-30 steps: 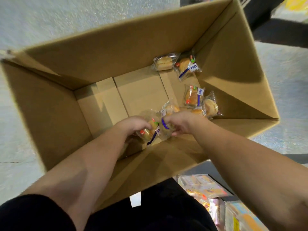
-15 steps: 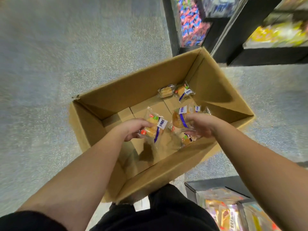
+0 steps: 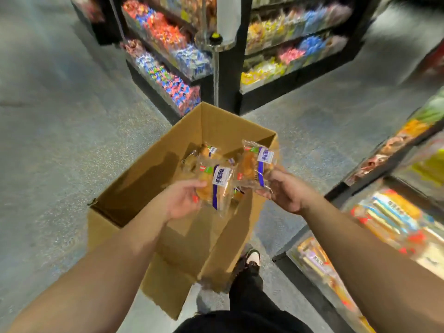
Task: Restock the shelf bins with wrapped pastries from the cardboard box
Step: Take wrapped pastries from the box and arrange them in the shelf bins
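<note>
An open cardboard box (image 3: pixel 144 179) stands on the grey floor below me. My left hand (image 3: pixel 182 200) holds a clear-wrapped pastry (image 3: pixel 218 186) with a blue and white label above the box. My right hand (image 3: pixel 286 188) grips another wrapped pastry (image 3: pixel 257 164) over the box's right wall. More wrapped pastries (image 3: pixel 206 152) lie inside the box at its far end, partly hidden behind the held ones.
Shelf bins (image 3: pixel 384 219) with colourful packets run along the right, close to my right arm. A black shelf unit (image 3: pixel 173 56) full of wrapped sweets stands beyond the box. My shoe (image 3: pixel 249 260) is beside the box's near right corner. Grey floor (image 3: pixel 60 140) stretches left.
Both hands have lifted out of the box, each with a pastry. My head has risen, so the box looks smaller and the shelves have come into view.
</note>
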A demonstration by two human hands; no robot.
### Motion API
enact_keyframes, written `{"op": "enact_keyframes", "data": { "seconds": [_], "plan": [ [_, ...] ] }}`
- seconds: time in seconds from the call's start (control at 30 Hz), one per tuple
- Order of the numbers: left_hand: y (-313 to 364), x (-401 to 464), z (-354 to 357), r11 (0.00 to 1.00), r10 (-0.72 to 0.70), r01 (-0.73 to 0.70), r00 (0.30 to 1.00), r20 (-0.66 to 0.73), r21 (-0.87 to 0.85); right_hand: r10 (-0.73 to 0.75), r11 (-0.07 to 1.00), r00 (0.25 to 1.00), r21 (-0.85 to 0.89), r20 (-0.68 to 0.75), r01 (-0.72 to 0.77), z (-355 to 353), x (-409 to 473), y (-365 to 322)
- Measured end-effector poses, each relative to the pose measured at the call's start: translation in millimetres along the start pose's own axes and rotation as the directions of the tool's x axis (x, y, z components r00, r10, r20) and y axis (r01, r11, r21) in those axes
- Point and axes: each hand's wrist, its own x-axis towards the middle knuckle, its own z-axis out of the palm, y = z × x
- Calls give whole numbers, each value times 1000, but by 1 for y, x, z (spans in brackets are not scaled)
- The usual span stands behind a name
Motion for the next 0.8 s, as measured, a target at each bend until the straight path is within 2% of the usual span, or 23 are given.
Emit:
{"op": "enact_keyframes", "data": {
  "seconds": [0.17, 0.3, 0.47, 0.57, 0.7, 0.8],
  "plan": [
    [-4, -4, 83, 981, -51, 4, 970, 239, 193, -186, 977, 976, 85, -117, 196, -26, -95, -2],
    [-22, -2, 155, 969, -139, 39, 901, 411, 242, -279, 950, 932, 76, -231, 304, -51, -167, 4],
    [-63, -7, 241, 936, -193, 23, 870, 455, 352, -357, 907, 852, 74, -384, 414, -84, -259, 28],
    [-97, -21, 288, 906, -216, -1, 859, 465, 423, -370, 904, 830, 46, -417, 425, -109, -316, 51],
    [-143, -46, 341, 876, -236, -17, 856, 460, 482, -401, 872, 817, 100, -415, 479, -136, -393, 82],
    [-187, -69, 381, 854, -274, -30, 822, 499, 519, -418, 854, 788, 101, -451, 511, -159, -456, 111]
  ]
}}
